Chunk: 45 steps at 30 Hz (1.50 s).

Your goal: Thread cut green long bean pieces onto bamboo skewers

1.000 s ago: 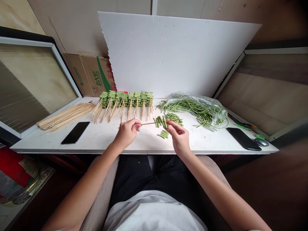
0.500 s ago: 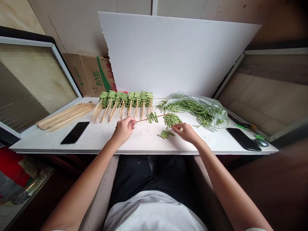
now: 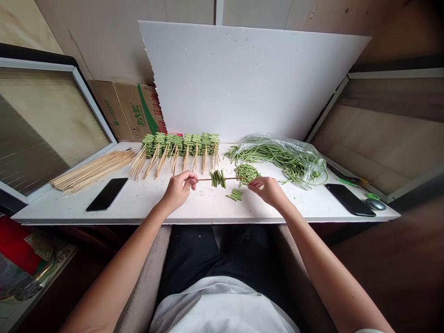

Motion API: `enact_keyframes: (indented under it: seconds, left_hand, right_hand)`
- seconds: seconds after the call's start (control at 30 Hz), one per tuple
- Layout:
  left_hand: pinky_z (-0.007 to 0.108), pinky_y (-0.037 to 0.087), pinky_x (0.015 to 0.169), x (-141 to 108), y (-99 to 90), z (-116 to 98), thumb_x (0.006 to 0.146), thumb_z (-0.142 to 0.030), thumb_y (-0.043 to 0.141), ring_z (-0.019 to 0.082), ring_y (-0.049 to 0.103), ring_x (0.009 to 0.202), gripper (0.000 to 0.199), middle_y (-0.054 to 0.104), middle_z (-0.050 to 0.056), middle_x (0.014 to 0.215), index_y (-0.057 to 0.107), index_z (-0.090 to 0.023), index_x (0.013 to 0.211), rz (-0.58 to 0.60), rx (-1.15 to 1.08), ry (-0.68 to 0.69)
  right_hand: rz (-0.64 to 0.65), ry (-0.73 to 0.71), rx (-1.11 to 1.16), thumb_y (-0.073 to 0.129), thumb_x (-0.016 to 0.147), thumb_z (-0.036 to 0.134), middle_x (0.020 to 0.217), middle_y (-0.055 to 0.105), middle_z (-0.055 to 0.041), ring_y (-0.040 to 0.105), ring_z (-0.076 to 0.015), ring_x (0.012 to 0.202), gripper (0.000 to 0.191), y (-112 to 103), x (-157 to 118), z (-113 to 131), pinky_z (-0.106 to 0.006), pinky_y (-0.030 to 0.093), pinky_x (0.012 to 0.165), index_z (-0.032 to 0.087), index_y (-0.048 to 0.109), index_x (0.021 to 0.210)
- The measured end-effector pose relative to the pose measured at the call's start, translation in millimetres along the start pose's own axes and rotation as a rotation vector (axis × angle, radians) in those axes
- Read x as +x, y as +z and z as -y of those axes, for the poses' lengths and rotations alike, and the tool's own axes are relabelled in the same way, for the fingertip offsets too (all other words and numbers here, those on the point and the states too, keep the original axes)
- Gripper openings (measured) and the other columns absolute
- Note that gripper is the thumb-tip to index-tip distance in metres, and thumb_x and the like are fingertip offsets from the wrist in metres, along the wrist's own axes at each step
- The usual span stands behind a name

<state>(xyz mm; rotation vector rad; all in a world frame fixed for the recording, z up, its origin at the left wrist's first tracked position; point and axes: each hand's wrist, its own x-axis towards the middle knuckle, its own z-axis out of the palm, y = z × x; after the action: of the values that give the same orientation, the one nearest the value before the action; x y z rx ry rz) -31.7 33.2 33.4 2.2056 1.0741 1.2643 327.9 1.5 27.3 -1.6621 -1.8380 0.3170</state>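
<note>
A thin wooden skewer [image 3: 231, 178] runs sideways above the table, with several short green bean pieces [image 3: 218, 179] threaded near its middle. My left hand [image 3: 180, 187] is closed around its left end. Close to the skewer's right tip, my right hand [image 3: 265, 189] is pinched on a green bean piece that the fingers mostly hide. Below the skewer, a few cut pieces [image 3: 234, 195] lie side by side on the white table [image 3: 194, 208]. Behind them is a heap of cut beans [image 3: 247, 172].
Finished bean skewers [image 3: 183, 145] line the back. Loose bare skewers [image 3: 93, 170] and a phone [image 3: 107, 194] lie left. Long beans [image 3: 277, 155] in a plastic bag [image 3: 301, 150], another phone [image 3: 350, 200] and a mouse [image 3: 375, 204] are at right. A white board [image 3: 256, 83] stands behind.
The skewer has swung from slanting to nearly level, its right tip now close to my right hand. My right hand has lifted a bean piece from the small row on the table.
</note>
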Motion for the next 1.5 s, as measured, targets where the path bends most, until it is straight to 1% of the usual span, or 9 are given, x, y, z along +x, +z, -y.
enact_keyframes:
  seconds: [0.13,0.23,0.37,0.47,0.57,0.73,0.93,1.13,1.5]
  left_hand:
    - [0.030,0.051,0.075,0,1.9,1,0.101,-0.026,0.051,0.017,0.065,0.070,0.019,0.068,0.001,0.069,0.066,-0.019,0.090,0.004,-0.030,-0.004]
    - [0.030,0.051,0.075,-1,2.6,2,0.101,-0.025,0.051,0.017,0.065,0.070,0.019,0.068,0.001,0.069,0.065,-0.020,0.090,0.009,-0.038,-0.009]
    - [0.030,0.050,0.074,-1,2.6,2,0.101,-0.025,0.050,0.016,0.064,0.070,0.019,0.068,0.000,0.069,0.065,-0.020,0.090,0.013,-0.036,-0.013]
    - [0.030,0.051,0.075,-1,2.7,1,0.101,-0.026,0.051,0.016,0.064,0.070,0.019,0.069,0.001,0.069,0.065,-0.020,0.090,0.007,-0.013,-0.016]
    - [0.029,0.050,0.072,-1,3.5,0,0.100,-0.027,0.051,0.016,0.063,0.067,0.019,0.067,0.000,0.067,0.066,-0.020,0.090,-0.001,0.005,-0.029]
    - [0.027,0.047,0.063,-1,5.3,2,0.100,-0.030,0.051,0.016,0.060,0.061,0.021,0.064,0.000,0.066,0.066,-0.020,0.089,-0.021,-0.002,-0.050]
    - [0.027,0.047,0.065,-2,4.7,3,0.099,-0.028,0.052,0.016,0.062,0.063,0.020,0.066,0.001,0.068,0.068,-0.020,0.090,-0.051,0.050,-0.031]
    - [0.027,0.047,0.065,-1,4.5,2,0.098,-0.026,0.053,0.016,0.063,0.063,0.019,0.066,0.000,0.067,0.069,-0.020,0.088,-0.048,0.072,-0.043]
    - [0.027,0.047,0.065,-1,4.9,3,0.098,-0.025,0.053,0.016,0.063,0.062,0.019,0.067,0.000,0.067,0.069,-0.019,0.088,-0.046,0.090,-0.040]
  right_hand:
    - [-0.089,0.000,0.361,0.085,0.077,0.054,0.086,0.082,-0.0095,0.075,-0.0286,0.078,0.037,-8,0,15,-0.039,0.058,0.071,0.022,0.085,0.094]
    - [-0.058,0.031,0.607,0.088,0.073,0.061,0.086,0.082,-0.0099,0.075,-0.0259,0.076,0.049,-12,-4,29,-0.035,0.058,0.068,0.019,0.085,0.098]
    - [0.001,0.046,0.768,0.088,0.075,0.058,0.089,0.082,-0.0093,0.075,-0.0233,0.083,0.043,-16,-11,45,-0.031,0.058,0.068,0.020,0.084,0.094]
    - [0.011,0.054,0.931,0.092,0.073,0.053,0.092,0.082,-0.0079,0.077,-0.0253,0.091,0.038,-16,-13,53,-0.034,0.061,0.073,0.022,0.083,0.093]
    - [0.012,0.064,1.079,0.095,0.070,0.049,0.093,0.083,-0.0059,0.078,-0.0272,0.098,0.037,-14,-15,57,-0.036,0.062,0.077,0.026,0.084,0.097]
    - [0.021,0.061,1.141,0.090,0.077,0.049,0.101,0.083,-0.0060,0.076,-0.0252,0.103,0.033,-13,-19,62,-0.035,0.062,0.078,0.026,0.084,0.100]
    - [0.000,0.100,1.205,0.090,0.077,0.046,0.107,0.083,-0.0057,0.076,-0.0266,0.111,0.028,-12,-20,68,-0.029,0.060,0.071,0.027,0.082,0.095]
    - [-0.016,0.141,1.228,0.088,0.078,0.048,0.111,0.083,-0.0061,0.075,-0.0275,0.117,0.029,-8,-19,65,-0.030,0.061,0.078,0.026,0.081,0.096]
    - [0.035,0.132,1.276,0.086,0.083,0.043,0.112,0.083,-0.0052,0.074,-0.0259,0.122,0.021,-4,-20,62,-0.025,0.060,0.074,0.026,0.083,0.095]
